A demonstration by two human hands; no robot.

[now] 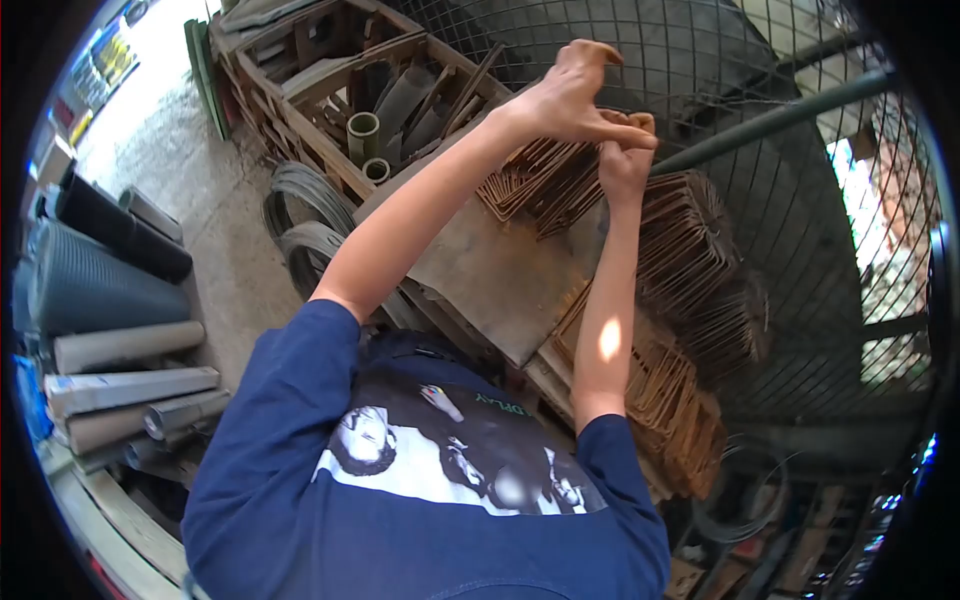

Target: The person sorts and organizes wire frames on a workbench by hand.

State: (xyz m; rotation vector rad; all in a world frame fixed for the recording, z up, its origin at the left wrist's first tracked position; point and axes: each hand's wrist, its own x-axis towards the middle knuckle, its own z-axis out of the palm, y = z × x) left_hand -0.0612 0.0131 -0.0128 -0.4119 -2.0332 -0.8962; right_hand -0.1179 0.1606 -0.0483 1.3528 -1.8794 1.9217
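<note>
My left hand [578, 98] is raised in front of the wire mesh, its curled upper fingers apart from the lower digits that reach toward my other hand. Nothing shows in the gap between them. Right beside it, my right hand [627, 162] is closed, its fingertips at the left hand's lower digits; anything in its grip is too small or hidden to tell. Below and behind the hands are bundles of bent, rusty metal rods [545, 180], with more bent rods [690, 235] to the right of my right forearm.
A wooden crate [400, 50] holds tubes and scraps at the upper left. Wire coils [300, 200] lie beside it. Rolls of mesh [110, 280] stand at the far left. A green pipe [780, 118] crosses the wire mesh [660, 50]. A flat panel [490, 285] lies below the hands.
</note>
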